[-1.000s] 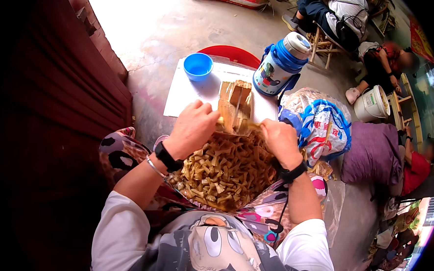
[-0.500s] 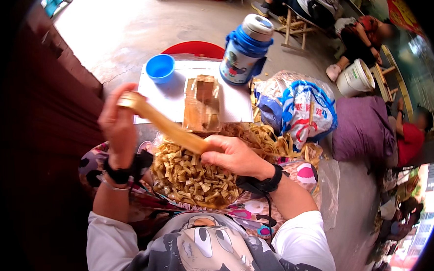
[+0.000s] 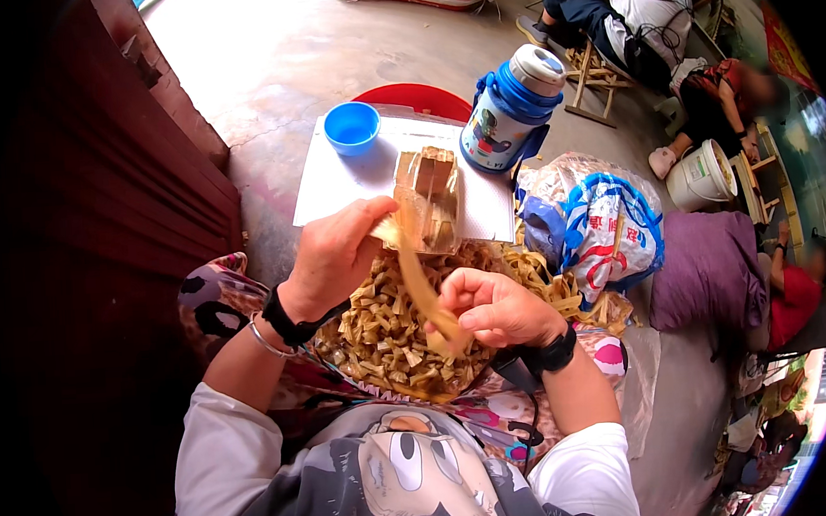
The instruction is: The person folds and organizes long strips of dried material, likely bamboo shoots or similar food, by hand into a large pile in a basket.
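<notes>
A flat tan strip (image 3: 418,284), like dried leaf, runs slanting between my two hands. My left hand (image 3: 331,259) pinches its upper end, just in front of the clear-wrapped brown box (image 3: 425,187). Lower and to the right, my right hand (image 3: 505,311) has thumb and fingers closed on the strip near its other end, which looks folded or blurred. Beneath both hands, a heap of small folded tan pieces (image 3: 379,325) rests on my lap. Longer loose strips (image 3: 537,272) lie to the right of the heap.
A white board (image 3: 320,183) bears a blue cup (image 3: 352,128) and a blue-and-white bottle (image 3: 512,108), with a red round thing (image 3: 414,96) behind. Right are a plastic bag (image 3: 603,234) and purple sack (image 3: 703,266). Other people sit farther right near a white bucket (image 3: 698,179).
My left hand has moved right and down, closer to the right hand, which has shifted right and lower. The strip now hangs more steeply. The whole view has shifted slightly.
</notes>
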Tool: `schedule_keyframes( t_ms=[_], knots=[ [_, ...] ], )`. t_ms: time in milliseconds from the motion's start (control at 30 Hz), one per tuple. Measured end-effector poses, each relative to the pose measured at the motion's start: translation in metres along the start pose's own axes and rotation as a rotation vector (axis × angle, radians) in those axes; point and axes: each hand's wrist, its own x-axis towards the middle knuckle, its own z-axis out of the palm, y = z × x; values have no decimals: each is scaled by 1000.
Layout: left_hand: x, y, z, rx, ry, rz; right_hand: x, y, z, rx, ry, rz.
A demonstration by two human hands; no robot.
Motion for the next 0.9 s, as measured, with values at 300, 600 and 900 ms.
schedule_keyframes(
  t_ms=[300, 600, 900],
  knots=[
    [-3, -3, -2, 124, -4, 30, -3, -8, -10, 270, -65, -108],
    [-5, 0, 6, 148, -54, -37, -4, -8, -16, 72, 68, 5],
    [-14, 31, 28, -1230, -853, -956, 21, 7, -1, -877, 329, -529]
  ],
)
